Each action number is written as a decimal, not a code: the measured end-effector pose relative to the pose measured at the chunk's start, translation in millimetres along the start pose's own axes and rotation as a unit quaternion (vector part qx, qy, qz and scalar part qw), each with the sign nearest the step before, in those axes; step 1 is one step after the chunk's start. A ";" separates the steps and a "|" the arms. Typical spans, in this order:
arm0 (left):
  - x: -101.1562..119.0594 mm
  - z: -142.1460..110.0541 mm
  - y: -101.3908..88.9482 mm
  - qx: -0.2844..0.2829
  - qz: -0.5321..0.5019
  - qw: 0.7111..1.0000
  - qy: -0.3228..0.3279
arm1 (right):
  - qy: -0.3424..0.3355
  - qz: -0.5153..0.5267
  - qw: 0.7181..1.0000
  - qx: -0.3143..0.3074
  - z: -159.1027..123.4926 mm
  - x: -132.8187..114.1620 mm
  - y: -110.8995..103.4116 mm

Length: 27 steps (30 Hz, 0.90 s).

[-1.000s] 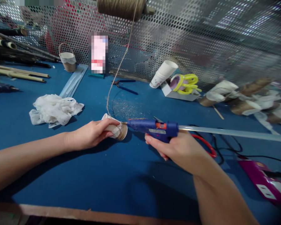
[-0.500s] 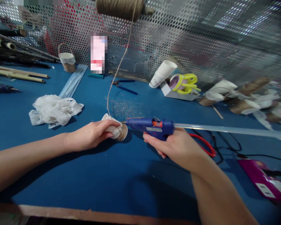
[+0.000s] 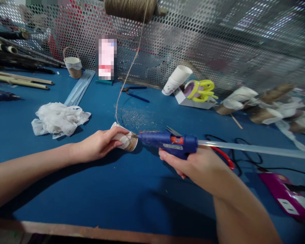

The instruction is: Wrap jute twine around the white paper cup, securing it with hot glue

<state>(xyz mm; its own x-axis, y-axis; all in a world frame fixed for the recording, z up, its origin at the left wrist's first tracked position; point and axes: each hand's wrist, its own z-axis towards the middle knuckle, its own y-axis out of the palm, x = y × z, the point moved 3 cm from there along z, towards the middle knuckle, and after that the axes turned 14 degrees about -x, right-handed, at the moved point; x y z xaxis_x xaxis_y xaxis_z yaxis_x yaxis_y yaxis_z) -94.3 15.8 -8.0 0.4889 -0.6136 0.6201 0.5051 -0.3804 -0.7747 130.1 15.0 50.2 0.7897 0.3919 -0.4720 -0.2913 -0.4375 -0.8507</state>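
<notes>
My left hand [image 3: 99, 145] grips a white paper cup [image 3: 124, 139] that lies on its side on the blue table [image 3: 96, 196]; brown twine is wound around the cup's base. A strand of twine [image 3: 128, 76] runs up from the cup to a spool [image 3: 130, 8] at the top of the mesh wall. My right hand [image 3: 200, 166] holds a blue hot glue gun [image 3: 169, 142] with a long clear glue stick [image 3: 254, 149] out its back. The nozzle tip touches the twine-wrapped end of the cup.
Crumpled white plastic [image 3: 58, 118] lies at the left, beside clear glue sticks [image 3: 80, 88] and a small twine basket [image 3: 73, 67]. Stacked cups [image 3: 177, 79], yellow-handled scissors [image 3: 202, 89], pliers [image 3: 136, 93] and wrapped cups [image 3: 259, 105] lie farther back. Red scissors [image 3: 225, 157], black cable [image 3: 244, 159] and a purple power strip [image 3: 287, 196] sit at right.
The glue gun and my right hand shifted slightly right and down, with the nozzle still at the cup's wrapped end. My left hand has kept its hold on the cup.
</notes>
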 end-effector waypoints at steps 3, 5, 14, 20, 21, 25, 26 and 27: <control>-0.1 0.5 -0.2 -0.003 -0.025 1.000 -0.002 | -0.094 -0.096 0.991 0.010 -2.3 0.5 1.4; -0.2 0.8 -0.4 -0.010 -0.044 0.999 -0.013 | -0.129 -0.130 0.983 0.029 -3.6 0.0 1.7; -2.1 1.3 -0.3 -0.022 -0.067 0.997 -0.035 | -0.183 -0.125 0.975 0.031 -4.8 -11.1 -2.8; -2.4 0.3 -1.1 -0.005 -0.052 0.998 -0.044 | 0.063 0.168 0.983 -0.034 0.7 6.2 0.3; -2.8 0.0 -1.0 -0.003 -0.048 0.998 -0.048 | 0.061 0.213 0.974 -0.043 2.2 9.9 -0.2; -4.6 -1.1 1.6 0.008 -0.043 0.998 -0.045 | 0.049 0.306 0.950 0.043 17.0 38.4 -14.6; -5.0 -1.5 2.4 0.014 -0.044 0.998 -0.037 | 0.071 0.300 0.947 0.087 22.9 48.9 -19.6; -5.2 -2.0 3.0 0.026 -0.045 0.998 -0.027 | 0.097 0.289 0.944 0.127 29.7 59.3 -24.0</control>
<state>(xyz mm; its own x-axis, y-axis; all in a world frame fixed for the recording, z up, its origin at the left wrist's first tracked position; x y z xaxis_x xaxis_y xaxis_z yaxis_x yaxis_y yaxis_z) -96.7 16.5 -13.8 0.4776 -0.5393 0.6936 0.5842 -0.3947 -0.7092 167.9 72.8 35.8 0.5360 -0.0188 -0.8440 -0.8041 -0.3160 -0.5036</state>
